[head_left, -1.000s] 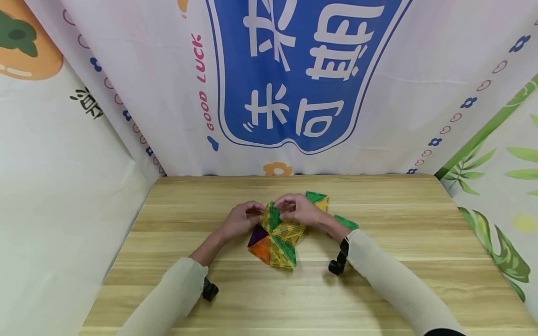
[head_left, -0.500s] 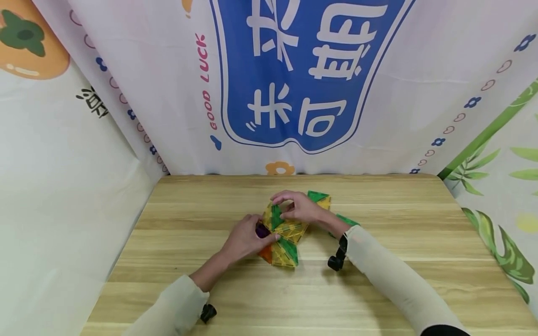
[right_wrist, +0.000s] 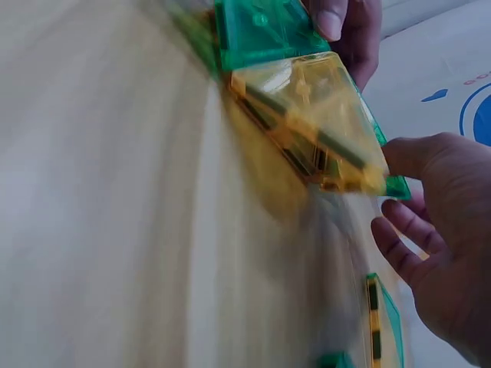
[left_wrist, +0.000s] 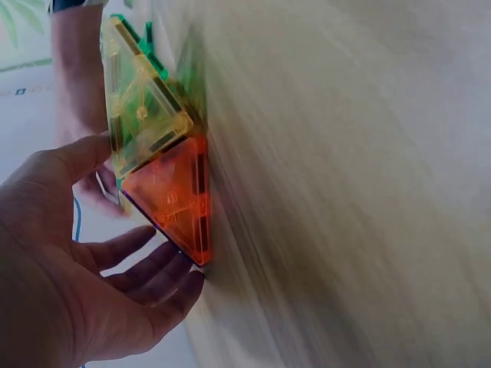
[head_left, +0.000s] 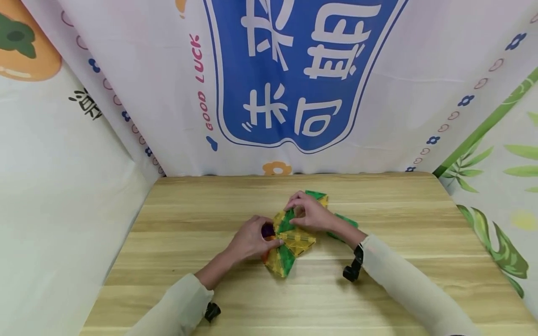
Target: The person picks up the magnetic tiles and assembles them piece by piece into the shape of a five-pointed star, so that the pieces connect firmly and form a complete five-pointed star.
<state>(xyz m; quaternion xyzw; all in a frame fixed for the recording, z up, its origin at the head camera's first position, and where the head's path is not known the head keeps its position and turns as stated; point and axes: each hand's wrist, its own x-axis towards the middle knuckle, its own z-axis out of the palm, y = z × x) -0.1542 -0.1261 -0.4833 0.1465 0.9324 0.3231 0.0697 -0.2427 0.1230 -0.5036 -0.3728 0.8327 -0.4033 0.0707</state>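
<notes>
Both hands hold a peaked cluster of translucent triangular magnetic tiles on the wooden table. In the head view the left hand (head_left: 249, 239) grips its left side, thumb across the top and fingers behind the purple tile (head_left: 267, 230). An orange tile (left_wrist: 173, 203) and a yellow tile (left_wrist: 142, 107) slope down before that hand in the left wrist view. The right hand (head_left: 312, 213) pinches the far right side by a green tile (head_left: 286, 222). Yellow tiles (head_left: 301, 242) jut to the right. In the right wrist view the right thumb meets the edge of a yellow tile (right_wrist: 307, 92).
Behind the right hand lie a green tile (head_left: 315, 193) and a yellow tile (head_left: 323, 201) side by side. Another green tile (head_left: 347, 220) is partly covered by the right forearm. A printed cloth (head_left: 176, 154) hangs along the table's back edge.
The left hand has moved from the far left edge onto the purple and orange side, thumb over the top. The cluster has turned clockwise and shifted slightly right, the right hand moving with it.
</notes>
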